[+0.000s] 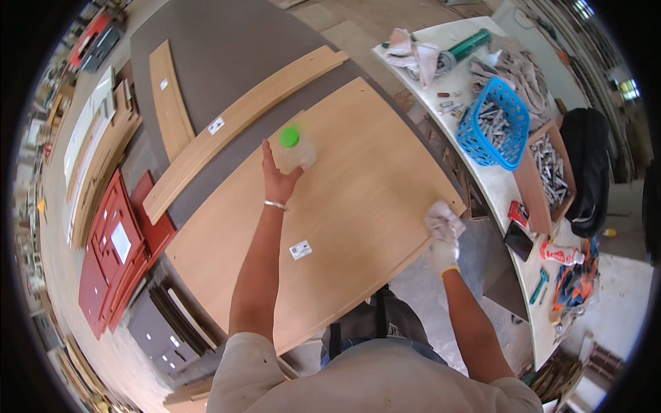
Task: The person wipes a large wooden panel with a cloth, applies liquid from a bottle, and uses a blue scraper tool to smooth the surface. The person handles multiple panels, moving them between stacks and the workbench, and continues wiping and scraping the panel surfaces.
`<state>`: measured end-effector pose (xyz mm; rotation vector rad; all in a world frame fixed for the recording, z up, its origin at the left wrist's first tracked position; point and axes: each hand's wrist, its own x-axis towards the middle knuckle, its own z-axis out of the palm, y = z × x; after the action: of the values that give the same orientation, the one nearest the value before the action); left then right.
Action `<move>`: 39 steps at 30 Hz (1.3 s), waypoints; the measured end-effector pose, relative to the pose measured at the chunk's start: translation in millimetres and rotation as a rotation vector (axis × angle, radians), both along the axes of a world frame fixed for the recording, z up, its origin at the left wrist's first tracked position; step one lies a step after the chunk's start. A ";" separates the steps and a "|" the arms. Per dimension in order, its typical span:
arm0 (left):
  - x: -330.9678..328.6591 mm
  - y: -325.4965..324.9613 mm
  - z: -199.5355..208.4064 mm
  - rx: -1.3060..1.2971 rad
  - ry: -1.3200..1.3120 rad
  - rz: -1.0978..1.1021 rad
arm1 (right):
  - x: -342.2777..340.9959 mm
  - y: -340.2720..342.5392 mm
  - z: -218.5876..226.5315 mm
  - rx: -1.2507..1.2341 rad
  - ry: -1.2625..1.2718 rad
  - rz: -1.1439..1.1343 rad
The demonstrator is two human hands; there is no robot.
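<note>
In the head view my hands are well apart: the left is around a clear bottle, its grip too blurred to tell; the gloved right clutches a pale cloth. The wooden panel lies beneath them, its long axis slanting from nearside of my left to beyond my right, which is nearer a corner.

Free passage over the wooden panel between bottle and cloth, long strip as obstacle beyond.
</note>
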<state>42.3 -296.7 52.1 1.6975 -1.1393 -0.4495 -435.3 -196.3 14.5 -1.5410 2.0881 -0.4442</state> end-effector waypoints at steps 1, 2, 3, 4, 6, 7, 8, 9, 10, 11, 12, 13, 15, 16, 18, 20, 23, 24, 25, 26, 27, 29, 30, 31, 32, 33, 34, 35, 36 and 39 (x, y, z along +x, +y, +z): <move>3.4 -15.1 -3.6 0.085 0.091 -0.067 | -12.0 -7.7 12.0 0.240 -0.078 -0.249; 10.5 -27.8 -9.0 0.167 0.174 -0.125 | -21.0 -6.5 21.0 0.322 -0.160 -0.460; 18.2 -35.9 -15.8 0.254 0.255 -0.182 | -29.9 6.0 25.5 0.409 -0.243 -0.669; 19.8 -46.3 -22.5 0.147 0.195 -0.145 | -49.8 28.6 21.0 0.354 -0.247 -0.695; 32.9 -62.2 -37.3 -0.070 0.077 -0.056 | -66.3 79.5 16.2 0.311 -0.286 -0.764; 45.6 -65.8 -48.9 -0.173 0.017 -0.010 | -65.5 104.8 21.1 0.329 -0.322 -0.813; 86.5 -70.3 -60.8 -0.103 -0.091 0.105 | -57.3 128.9 23.9 0.271 -0.465 -0.795; 141.1 -71.8 -66.8 -0.035 -0.206 0.224 | -48.0 150.9 24.5 0.214 -0.614 -0.772; 177.4 -75.2 -68.9 -0.002 -0.203 0.240 | -48.3 174.2 17.1 0.237 -0.673 -0.799; 200.4 -80.4 -68.6 0.031 -0.196 0.252 | -49.1 194.6 6.5 0.258 -0.729 -0.829; 199.9 -81.3 -77.3 0.075 -0.010 0.208 | -50.0 210.9 4.5 0.255 -0.745 -0.879; 200.7 -77.8 -83.0 0.119 0.170 0.166 | -48.8 226.1 0.9 0.253 -0.767 -0.927; 209.2 -79.7 -80.1 0.119 0.266 0.100 | -32.4 231.4 2.1 0.237 -0.837 -0.963; 221.1 -76.8 -72.2 0.081 0.180 0.088 | -18.7 226.0 3.1 0.237 -0.882 -0.945; 205.6 -61.8 -69.2 0.088 -0.002 0.096 | -19.3 217.5 11.9 0.332 -0.905 -0.854; 141.1 -29.1 -79.6 0.449 -0.554 0.447 | -29.0 218.4 9.0 0.340 -0.838 -0.784; -0.2 74.2 -84.2 -0.255 -0.870 -0.113 | -40.5 211.9 7.9 0.352 -0.857 -0.743; -44.9 128.9 -79.7 -0.060 -0.829 -0.358 | -40.9 207.2 6.8 0.375 -0.850 -0.718; -92.5 185.1 -71.4 0.166 -0.688 -0.510 | -45.7 211.1 7.9 0.400 -0.836 -0.700; -139.4 239.6 -58.2 0.441 -0.787 -0.654 | -53.5 215.5 3.9 0.381 -0.819 -0.678; -176.6 282.3 -39.7 0.562 -0.724 -0.789 | -64.5 220.5 -6.9 0.358 -0.800 -0.657; -202.2 336.2 -31.1 0.657 -0.745 -0.771 | -82.3 226.9 -13.8 0.305 -0.816 -0.620; -204.3 360.0 -51.9 0.641 -0.877 -0.640 | -88.1 228.4 -12.4 0.275 -0.848 -0.600; -207.2 377.1 -67.6 0.620 -1.002 -0.512 | -97.8 233.1 -10.3 0.243 -0.875 -0.585; -207.4 374.5 -72.2 0.539 -0.976 -0.395 | -116.2 239.6 -9.0 0.329 -0.769 -0.527; -206.3 371.7 -74.3 0.587 -1.006 -0.320 | -139.0 245.2 -11.0 0.410 -0.665 -0.464; -205.9 370.1 -75.9 0.633 -1.036 -0.241 | -159.3 252.7 -12.6 0.486 -0.561 -0.398; -204.7 366.7 -77.0 0.679 -1.062 -0.158 | -171.8 258.9 -11.1 0.457 -0.602 -0.427; -203.5 364.8 -77.5 0.693 -1.051 -0.156 | -183.1 267.0 -10.3 0.430 -0.644 -0.455; -207.2 363.1 -80.2 0.741 -1.040 -0.155 | -219.4 290.8 -16.7 0.302 -0.711 -0.444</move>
<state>-164.9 66.4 -28.1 2.6269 -2.0141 -0.0239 -654.7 94.6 -2.2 -0.6030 1.7878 -0.6760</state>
